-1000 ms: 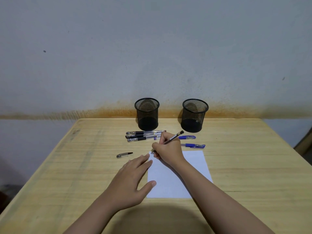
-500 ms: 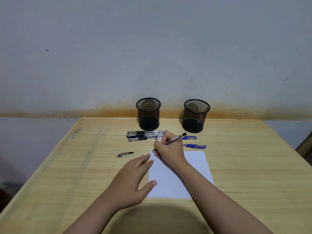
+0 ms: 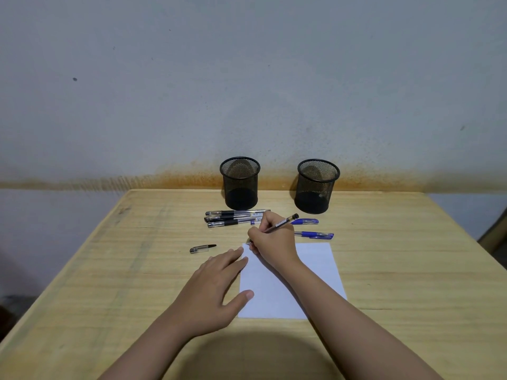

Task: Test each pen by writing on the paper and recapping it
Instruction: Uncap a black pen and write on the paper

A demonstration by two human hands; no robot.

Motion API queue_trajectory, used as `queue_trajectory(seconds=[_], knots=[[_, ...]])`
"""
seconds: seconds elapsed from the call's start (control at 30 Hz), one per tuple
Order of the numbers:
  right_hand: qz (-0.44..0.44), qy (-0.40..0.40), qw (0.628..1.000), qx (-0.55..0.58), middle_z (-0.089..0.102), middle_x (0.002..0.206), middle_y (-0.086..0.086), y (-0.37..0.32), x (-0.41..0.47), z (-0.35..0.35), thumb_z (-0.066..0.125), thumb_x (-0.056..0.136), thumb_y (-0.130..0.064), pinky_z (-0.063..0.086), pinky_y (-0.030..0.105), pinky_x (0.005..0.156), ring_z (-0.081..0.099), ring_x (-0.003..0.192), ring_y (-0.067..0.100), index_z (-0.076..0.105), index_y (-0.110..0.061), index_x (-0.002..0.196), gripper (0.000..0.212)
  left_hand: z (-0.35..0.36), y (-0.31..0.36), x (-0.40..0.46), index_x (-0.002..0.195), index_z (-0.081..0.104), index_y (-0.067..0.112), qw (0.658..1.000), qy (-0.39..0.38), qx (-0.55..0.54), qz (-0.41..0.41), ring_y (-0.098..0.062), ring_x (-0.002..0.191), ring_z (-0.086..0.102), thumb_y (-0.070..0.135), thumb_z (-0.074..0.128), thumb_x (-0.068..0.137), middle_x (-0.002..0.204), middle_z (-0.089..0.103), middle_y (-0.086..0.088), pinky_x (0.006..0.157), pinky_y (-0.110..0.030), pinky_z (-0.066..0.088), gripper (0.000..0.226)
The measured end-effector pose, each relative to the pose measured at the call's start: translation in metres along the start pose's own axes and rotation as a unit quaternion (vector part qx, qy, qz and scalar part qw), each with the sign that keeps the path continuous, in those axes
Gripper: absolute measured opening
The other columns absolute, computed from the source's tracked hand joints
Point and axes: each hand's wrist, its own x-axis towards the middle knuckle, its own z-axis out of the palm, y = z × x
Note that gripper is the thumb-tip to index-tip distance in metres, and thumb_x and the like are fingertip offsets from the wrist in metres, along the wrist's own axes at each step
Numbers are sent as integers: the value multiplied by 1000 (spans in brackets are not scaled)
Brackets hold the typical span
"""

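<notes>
1. Two hands are working here, and each is doing its own job: my right hand [image 3: 274, 242] is pinching a slim black uncapped pen [image 3: 282, 223] between thumb and fingertips, closed around the barrel in a writing hold, while my left hand [image 3: 216, 286] is lying flat with its fingers spread loosely.
2. I am resting the left hand's fingertips and thumb on the left edge of the white rectangular sheet of paper [image 3: 315, 272], most likely so the sheet is not sliding while the nib is dragging across it.
3. I am tilting the pen so its rear end is pointing up and away to the right and its tip is coming down at the far left corner of the paper; my hand is hiding the nib, so I cannot tell whether it is leaving ink.
4. I am leaving the small clear cap with its black clip [image 3: 203, 248] on the pale wooden table [image 3: 411, 270], to the left of the paper and near my left hand, which I judge is keeping it handy for recapping.
5. I am keeping the other pens waiting just beyond the paper: three clear-barrelled black-grip pens [image 3: 233, 218] lying side by side, and two blue-capped pens [image 3: 315, 235] to their right, all capped.
6. Behind them, two black wire-mesh cups [image 3: 240, 185] are standing upright by the wall, and both are looking empty.
</notes>
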Motion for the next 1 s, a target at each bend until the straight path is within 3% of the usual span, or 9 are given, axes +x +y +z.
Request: queue_trajectory(seconds=[0.23, 0.3, 0.47, 0.67, 1.0], knots=[[5, -2, 1000, 9, 57, 63, 21, -1, 0, -2, 63, 81, -3, 53, 25, 48, 66, 60, 33, 49, -8, 66, 22, 0, 0, 0, 144, 28, 34, 1000, -2, 1, 0, 3, 139, 11, 64, 33, 81, 152, 12, 24, 114, -29, 18, 70], [9, -13, 1000, 6, 56, 61, 15, -2, 0, -3, 63, 81, -3, 53, 22, 47, 66, 57, 27, 48, -11, 64, 24, 0, 0, 0, 144, 29, 33, 1000, -1, 1, 3, 4, 138, 12, 64, 33, 81, 151, 12, 24, 113, -28, 17, 70], [16, -18, 1000, 18, 55, 62, 20, -1, 1, -5, 62, 78, 3, 51, 20, 44, 61, 49, 21, 48, -3, 66, 20, 1, -2, 0, 143, 30, 33, 1000, -1, 5, 4, 2, 138, 14, 65, 33, 81, 152, 14, 22, 112, -29, 22, 70], [23, -10, 1000, 15, 58, 64, 19, 0, 2, -4, 64, 80, -2, 52, 16, 43, 62, 44, 10, 48, -9, 64, 24, 1, -2, 0, 143, 29, 34, 1000, -4, 4, 0, 1, 139, 13, 65, 33, 80, 152, 14, 23, 112, -31, 22, 70], [27, 4, 1000, 15, 56, 63, 15, 0, 2, -3, 64, 81, -2, 53, 20, 45, 66, 55, 20, 47, -11, 63, 25, -1, -2, 1, 144, 26, 34, 1000, -13, 10, 1, 2, 139, 11, 66, 30, 80, 152, 11, 24, 114, -31, 20, 71]])
